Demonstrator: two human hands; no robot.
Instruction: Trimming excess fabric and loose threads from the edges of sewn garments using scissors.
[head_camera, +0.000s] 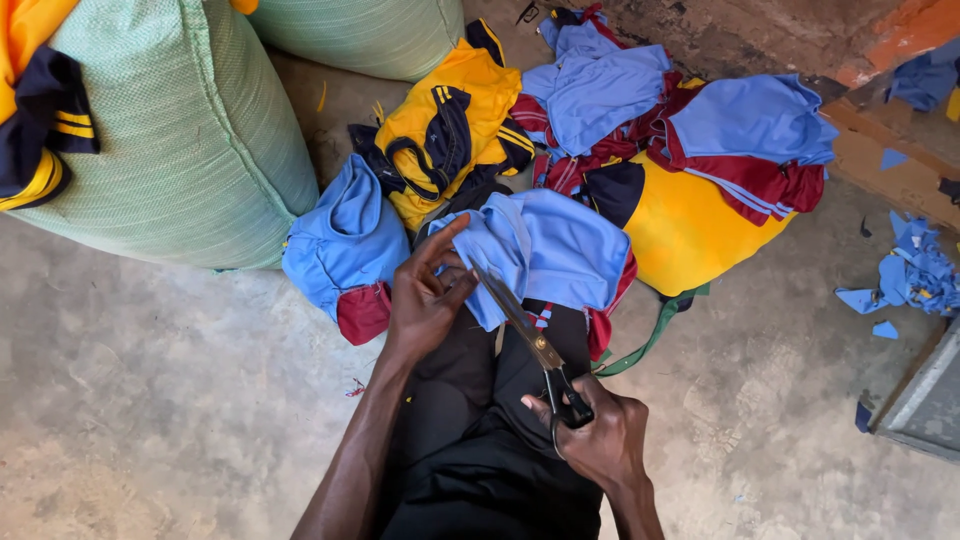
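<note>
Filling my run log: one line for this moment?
left hand pinches blue garment | right hand holds scissors at cloth

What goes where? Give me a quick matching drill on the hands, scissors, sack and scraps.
1. left hand
2. right hand
3. green sack
4. blue scraps

a. lying on the floor, far right
b. standing upper left
c. gripping the scissors by the handles
d. pinching the light blue shirt

Pairs: 1-d, 2-c, 3-b, 4-a

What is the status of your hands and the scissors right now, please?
Left hand gripping light blue garment on lap. Right hand in scissors handles, blades at the cloth edge. Nothing blocking; garment pile lies just beyond.
</note>
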